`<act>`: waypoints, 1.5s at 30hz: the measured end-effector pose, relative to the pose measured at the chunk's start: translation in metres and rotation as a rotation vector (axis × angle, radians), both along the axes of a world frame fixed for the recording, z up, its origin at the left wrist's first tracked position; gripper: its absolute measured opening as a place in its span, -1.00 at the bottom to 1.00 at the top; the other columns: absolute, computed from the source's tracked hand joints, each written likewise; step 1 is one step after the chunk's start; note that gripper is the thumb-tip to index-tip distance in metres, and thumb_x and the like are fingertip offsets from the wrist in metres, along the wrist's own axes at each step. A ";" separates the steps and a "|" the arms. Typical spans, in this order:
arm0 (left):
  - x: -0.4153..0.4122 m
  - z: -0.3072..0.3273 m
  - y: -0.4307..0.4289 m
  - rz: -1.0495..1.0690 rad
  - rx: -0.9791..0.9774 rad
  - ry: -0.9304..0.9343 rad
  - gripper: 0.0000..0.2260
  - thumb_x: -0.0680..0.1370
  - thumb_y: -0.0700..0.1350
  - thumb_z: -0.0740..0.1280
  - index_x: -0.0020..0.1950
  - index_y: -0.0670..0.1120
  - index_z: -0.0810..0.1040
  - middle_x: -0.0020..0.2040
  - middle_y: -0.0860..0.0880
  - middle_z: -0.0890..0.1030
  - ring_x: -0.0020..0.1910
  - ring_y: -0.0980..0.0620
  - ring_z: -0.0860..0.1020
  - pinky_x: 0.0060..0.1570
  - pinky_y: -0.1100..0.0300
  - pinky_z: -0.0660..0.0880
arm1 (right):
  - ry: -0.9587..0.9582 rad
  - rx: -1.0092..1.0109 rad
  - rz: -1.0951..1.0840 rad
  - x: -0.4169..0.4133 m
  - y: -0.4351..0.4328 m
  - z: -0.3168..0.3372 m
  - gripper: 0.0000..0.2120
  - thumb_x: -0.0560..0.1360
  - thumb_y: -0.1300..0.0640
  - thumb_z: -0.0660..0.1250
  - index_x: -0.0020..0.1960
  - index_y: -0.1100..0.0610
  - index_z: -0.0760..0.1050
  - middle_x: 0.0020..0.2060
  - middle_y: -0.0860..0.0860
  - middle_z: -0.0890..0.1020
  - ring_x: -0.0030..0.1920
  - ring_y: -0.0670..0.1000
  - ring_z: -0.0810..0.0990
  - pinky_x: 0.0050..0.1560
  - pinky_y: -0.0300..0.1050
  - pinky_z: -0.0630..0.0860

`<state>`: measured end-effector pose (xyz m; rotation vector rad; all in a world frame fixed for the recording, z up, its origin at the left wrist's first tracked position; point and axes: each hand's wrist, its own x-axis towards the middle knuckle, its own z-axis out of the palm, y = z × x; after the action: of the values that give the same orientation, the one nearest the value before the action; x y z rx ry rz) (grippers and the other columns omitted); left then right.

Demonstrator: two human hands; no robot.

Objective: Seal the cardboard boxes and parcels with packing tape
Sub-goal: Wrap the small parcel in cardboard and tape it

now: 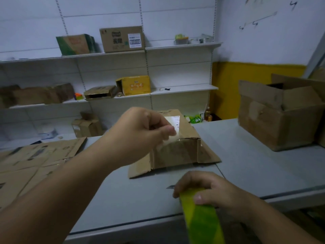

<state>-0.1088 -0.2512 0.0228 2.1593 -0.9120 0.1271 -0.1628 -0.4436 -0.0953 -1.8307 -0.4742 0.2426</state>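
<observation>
Grey counter (246,166): above the cardboard box (177,150) the left hand (140,131) pinches clear tape (168,140); nearer, the right hand (212,191) grips the roll (200,219); keep tape taut.

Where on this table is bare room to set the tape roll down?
Bare grey table lies between the small box and the large open box, and nearer, between the flattened cardboard and your right hand holding the tape roll. The left is crowded with cardboard; your left hand pinches tape over the small box.
</observation>
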 end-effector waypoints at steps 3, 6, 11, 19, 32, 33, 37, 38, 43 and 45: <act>0.011 -0.005 0.006 0.043 -0.108 0.044 -0.90 0.48 -0.09 0.34 -0.21 0.06 0.60 -0.33 0.13 0.64 -0.40 0.21 0.56 -0.34 0.42 0.50 | -0.037 0.083 -0.006 -0.002 -0.003 0.013 -0.67 0.15 0.00 0.29 -0.12 -0.04 0.66 -0.01 -0.02 0.67 0.09 0.04 0.59 0.11 -0.05 0.51; 0.019 -0.022 0.009 0.122 -0.299 0.086 -0.94 0.42 -0.03 0.33 -0.21 0.04 0.60 -0.33 0.07 0.64 -0.40 0.18 0.56 -0.34 0.38 0.52 | -0.071 -0.021 -0.071 0.012 -0.018 0.037 -0.75 0.23 0.11 0.25 -0.16 0.02 0.63 -0.13 -0.02 0.69 -0.05 -0.04 0.62 -0.07 -0.21 0.50; 0.035 -0.064 0.011 0.333 -0.621 0.238 -0.88 0.51 -0.13 0.30 -0.17 -0.01 0.62 -0.34 0.05 0.63 -0.35 0.15 0.55 -0.23 0.20 0.54 | 0.314 -0.324 0.016 0.043 -0.059 0.073 -0.57 0.24 -0.23 0.33 -0.09 0.08 0.58 -0.22 0.02 0.64 -0.18 0.03 0.62 -0.09 -0.08 0.52; 0.043 -0.092 -0.007 0.421 -0.700 0.259 -0.87 0.53 -0.12 0.30 -0.16 0.02 0.62 -0.30 -0.01 0.62 -0.32 0.10 0.56 -0.29 0.29 0.51 | 0.345 -0.685 0.069 0.068 -0.073 0.101 -0.67 0.29 -0.14 0.34 -0.06 0.02 0.63 -0.04 -0.02 0.67 0.03 -0.01 0.63 -0.02 -0.18 0.53; 0.055 -0.103 -0.007 0.459 -0.779 0.235 -0.88 0.50 -0.12 0.32 -0.18 0.05 0.61 -0.33 0.06 0.64 -0.35 0.13 0.57 -0.31 0.34 0.52 | 0.396 -0.606 0.259 0.103 -0.089 0.091 -0.60 0.26 -0.28 0.45 -0.16 0.05 0.61 -0.23 0.04 0.67 -0.17 0.04 0.63 0.00 -0.04 0.46; 0.053 -0.104 -0.010 0.463 -0.778 0.211 -0.88 0.50 -0.11 0.32 -0.19 0.07 0.60 -0.31 0.10 0.64 -0.33 0.16 0.57 -0.34 0.39 0.51 | 0.443 -0.652 0.223 0.108 -0.094 0.099 -0.55 0.23 -0.28 0.48 -0.12 0.07 0.62 -0.22 0.07 0.67 -0.16 0.07 0.62 0.01 -0.01 0.45; 0.055 -0.109 -0.016 0.520 -0.786 0.122 -0.89 0.49 -0.10 0.33 -0.19 0.11 0.57 -0.37 0.08 0.62 -0.30 0.23 0.58 -0.36 0.47 0.48 | 0.530 -0.738 0.013 0.118 -0.101 0.109 -0.54 0.28 -0.12 0.50 0.07 0.12 0.58 -0.19 0.04 0.68 -0.21 0.02 0.63 -0.06 -0.07 0.51; 0.058 -0.112 -0.015 0.540 -0.763 0.089 -0.87 0.49 -0.11 0.34 -0.20 0.13 0.57 -0.38 0.10 0.61 -0.28 0.25 0.57 -0.36 0.47 0.47 | 0.498 -0.713 -0.103 0.121 -0.101 0.107 -0.56 0.27 -0.08 0.52 0.05 0.12 0.59 -0.14 0.04 0.66 -0.22 0.01 0.61 -0.11 -0.10 0.53; 0.066 -0.127 -0.008 0.601 -0.655 0.012 -0.83 0.54 -0.10 0.33 -0.22 0.14 0.55 -0.33 0.22 0.60 -0.19 0.32 0.55 -0.30 0.46 0.41 | 0.532 -0.726 -0.230 0.135 -0.102 0.098 -0.71 0.41 0.00 0.45 0.05 0.13 0.61 0.09 0.12 0.59 -0.01 0.12 0.56 -0.09 -0.06 0.53; 0.069 -0.130 -0.009 0.590 -0.668 0.038 -0.81 0.55 -0.11 0.30 -0.24 0.10 0.55 -0.33 0.21 0.61 -0.22 0.26 0.56 -0.30 0.42 0.43 | 0.512 -0.674 -0.276 0.138 -0.102 0.095 -0.71 0.38 0.02 0.46 0.02 0.16 0.60 0.08 0.18 0.59 -0.02 0.17 0.53 -0.16 -0.06 0.54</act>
<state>-0.0397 -0.2597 -0.1067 1.7125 -0.1330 0.5885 -0.0243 -0.5460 -0.0004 -2.3433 0.2583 0.7222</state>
